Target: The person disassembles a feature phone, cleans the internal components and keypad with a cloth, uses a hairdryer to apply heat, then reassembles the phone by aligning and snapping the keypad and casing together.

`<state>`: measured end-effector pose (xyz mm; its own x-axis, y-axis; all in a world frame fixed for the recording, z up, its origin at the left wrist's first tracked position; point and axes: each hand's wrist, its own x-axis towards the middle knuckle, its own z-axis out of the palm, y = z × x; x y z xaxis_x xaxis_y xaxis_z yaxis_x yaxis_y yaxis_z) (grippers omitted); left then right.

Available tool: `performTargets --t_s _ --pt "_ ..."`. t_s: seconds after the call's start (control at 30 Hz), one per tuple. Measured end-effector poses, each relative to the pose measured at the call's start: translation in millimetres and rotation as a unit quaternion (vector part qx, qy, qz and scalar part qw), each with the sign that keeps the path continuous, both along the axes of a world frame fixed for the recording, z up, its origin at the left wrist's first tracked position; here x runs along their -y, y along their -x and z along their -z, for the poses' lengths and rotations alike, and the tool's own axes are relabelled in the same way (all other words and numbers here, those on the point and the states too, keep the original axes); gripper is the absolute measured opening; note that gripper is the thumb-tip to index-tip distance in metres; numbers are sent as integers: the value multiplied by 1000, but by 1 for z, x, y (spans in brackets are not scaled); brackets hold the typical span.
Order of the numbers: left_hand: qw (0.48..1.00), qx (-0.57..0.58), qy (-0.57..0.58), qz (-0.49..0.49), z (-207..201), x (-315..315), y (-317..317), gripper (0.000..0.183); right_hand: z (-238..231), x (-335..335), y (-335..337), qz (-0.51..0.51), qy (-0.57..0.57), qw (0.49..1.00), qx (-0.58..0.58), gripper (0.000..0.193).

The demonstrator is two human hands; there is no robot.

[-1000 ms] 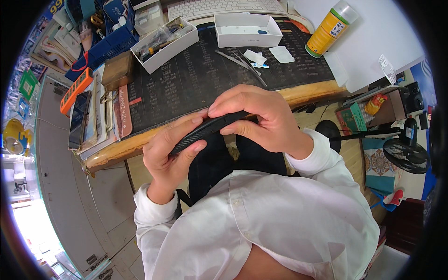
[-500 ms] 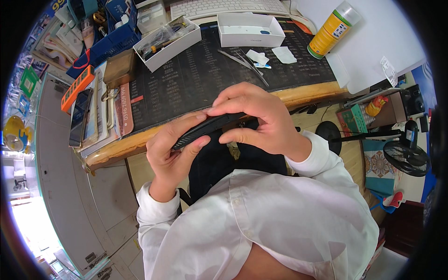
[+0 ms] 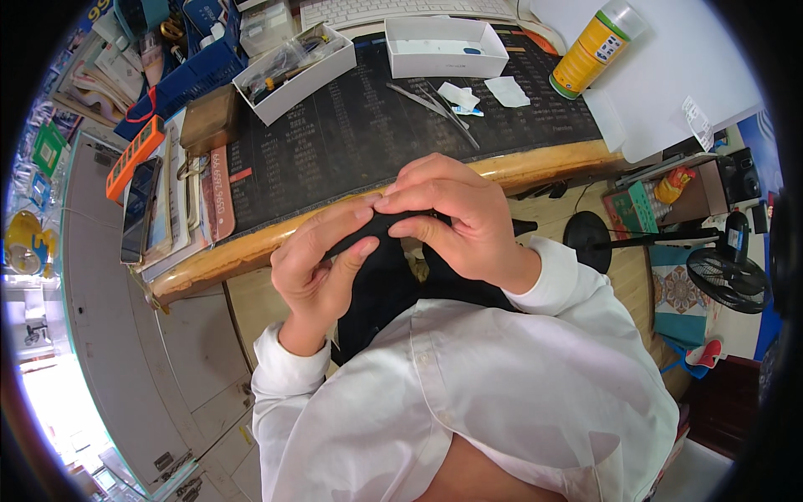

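Note:
Both of my hands hold a flat black phone (image 3: 381,224) edge-on just in front of the desk's wooden front edge (image 3: 251,251). My left hand (image 3: 322,263) cups its left end, thumb and fingers wrapped around it. My right hand (image 3: 456,217) covers the right end from above, its fingertips meeting the left hand's fingertips on top. Most of the phone is hidden by my fingers. My white sleeves come up from the bottom of the picture.
A dark mat (image 3: 376,125) covers the desk, with tweezers (image 3: 435,105), small white pads (image 3: 506,90), a white box (image 3: 443,48), a parts tray (image 3: 293,71) and a yellow bottle (image 3: 598,46). A second phone (image 3: 138,209) lies at the left. A fan (image 3: 728,268) stands on the floor to the right.
My fingers have closed further over the phone, so less of it shows. Both hands and the phone have shifted slightly up toward the desk edge.

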<state>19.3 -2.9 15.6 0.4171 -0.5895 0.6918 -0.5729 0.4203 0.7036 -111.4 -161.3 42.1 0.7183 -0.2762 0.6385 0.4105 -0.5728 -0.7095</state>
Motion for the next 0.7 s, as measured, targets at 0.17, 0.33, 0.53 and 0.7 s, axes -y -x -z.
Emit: performTargets --t_s 0.17,0.33,0.53,0.7 --pt "995 -97 -8 14 5 -1 2 28 -2 13 0 -30 -8 999 -37 33" --pt "977 -205 12 49 5 0 -9 29 -7 24 7 -45 -136 984 -105 31" --pt "900 -399 -90 147 -2 -3 -19 42 0 32 -3 -40 -253 959 -125 24" --pt "851 -474 -119 192 -7 -4 -25 52 3 44 -9 -43 -281 942 -180 25"
